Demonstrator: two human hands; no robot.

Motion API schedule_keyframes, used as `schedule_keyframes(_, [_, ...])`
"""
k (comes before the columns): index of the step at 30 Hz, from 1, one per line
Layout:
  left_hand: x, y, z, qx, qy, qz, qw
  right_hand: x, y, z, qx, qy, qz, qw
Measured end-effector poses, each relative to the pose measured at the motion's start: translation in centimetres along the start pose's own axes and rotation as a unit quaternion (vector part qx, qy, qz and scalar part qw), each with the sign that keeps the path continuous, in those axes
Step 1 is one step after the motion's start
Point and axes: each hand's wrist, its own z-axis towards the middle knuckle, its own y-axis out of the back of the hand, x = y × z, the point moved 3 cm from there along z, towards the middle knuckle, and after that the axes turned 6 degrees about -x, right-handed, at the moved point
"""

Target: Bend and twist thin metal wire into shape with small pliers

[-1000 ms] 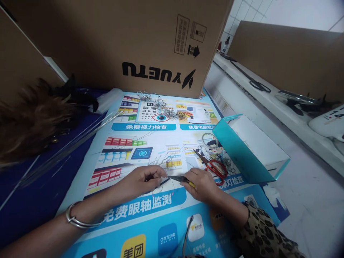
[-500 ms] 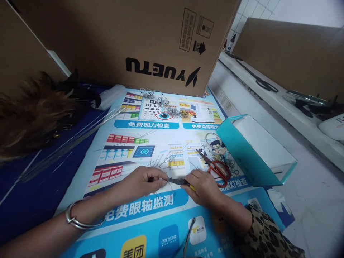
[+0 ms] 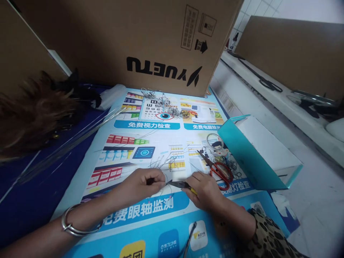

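Observation:
My right hand (image 3: 204, 190) is wrapped round a pair of pliers (image 3: 179, 184) with yellow handles, their dark jaws pointing left. My left hand (image 3: 147, 183) pinches a thin wire (image 3: 165, 192) at the tip of the jaws; whether the jaws grip it is too small to tell. More loose wires (image 3: 172, 157) lie just beyond the fingers. Beside my right hand rest red-handled scissors (image 3: 220, 173), blades partly apart, next to a ring of coiled wire (image 3: 215, 141) and several small wire loops (image 3: 235, 168).
A teal open box (image 3: 258, 157) stands at the right. Tangled wire pieces (image 3: 172, 109) lie before a large cardboard box (image 3: 107, 39). Long straight wires (image 3: 80, 138) and brown feathers (image 3: 34, 111) are at the left. A printed sheet (image 3: 129, 157) covers the table.
The view has shifted slightly. My left fingers have drawn in a little, and the pliers' tip stays close to them. My right hand keeps its hold on the pliers.

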Motion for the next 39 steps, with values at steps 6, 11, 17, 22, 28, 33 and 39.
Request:
schedule_keyframes(6, [0.1,0.1,-0.3,-0.017,0.003,0.014,1.000,0.0,0.0,-0.2,0.006,-0.011,-0.002,1.000])
schedule_keyframes(11, [0.2,0.0,-0.2,-0.019,0.021,-0.006,1.000,0.1,0.1,-0.1,0.012,-0.014,-0.006,1.000])
schedule_keyframes(17, [0.7,0.2,-0.3,-0.029,0.047,-0.035,0.998,-0.2,0.4,-0.2,0.013,-0.035,-0.001,0.999])
schedule_keyframes(22, [0.7,0.5,-0.5,-0.054,0.067,-0.053,0.995,-0.6,0.9,-0.2,0.003,-0.086,-0.003,0.996])
schedule_keyframes(28, [0.3,1.1,-0.5,-0.075,0.122,-0.078,0.987,-1.1,1.7,0.1,-0.002,-0.101,-0.033,0.994])
schedule_keyframes(33, [0.7,1.2,-0.4,-0.075,0.113,-0.078,0.988,-1.3,2.2,0.3,0.006,-0.088,-0.087,0.992])
schedule_keyframes(39, [0.9,1.1,-0.4,-0.062,0.101,-0.076,0.990,-1.4,3.5,1.4,0.025,-0.072,-0.141,0.987])
